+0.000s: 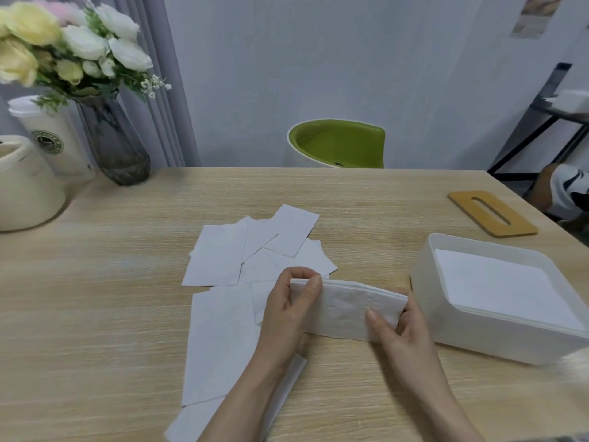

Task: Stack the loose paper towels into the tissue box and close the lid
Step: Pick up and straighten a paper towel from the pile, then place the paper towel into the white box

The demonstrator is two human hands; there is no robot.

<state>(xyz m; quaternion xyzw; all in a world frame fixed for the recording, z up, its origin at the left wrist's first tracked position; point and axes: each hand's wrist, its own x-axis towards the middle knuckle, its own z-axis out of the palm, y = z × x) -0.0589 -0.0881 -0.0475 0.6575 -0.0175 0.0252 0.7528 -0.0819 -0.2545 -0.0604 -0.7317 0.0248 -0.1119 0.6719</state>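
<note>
Head view: my left hand (pixel 288 309) and right hand (pixel 395 327) each pinch one end of a small stack of paper towels (pixel 347 309), held on edge above the table (pixel 111 298) near its middle, long axis running left to right. Loose paper towels (pixel 223 253) lie scattered behind and to the left. The open tissue box (pixel 459 330) sits at the right edge, sheets inside; its wooden lid (pixel 492 213) lies beyond, toward the far right corner. Bare surface remains along the left side. A cup (pixel 51 138) logo is unreadable.
</note>
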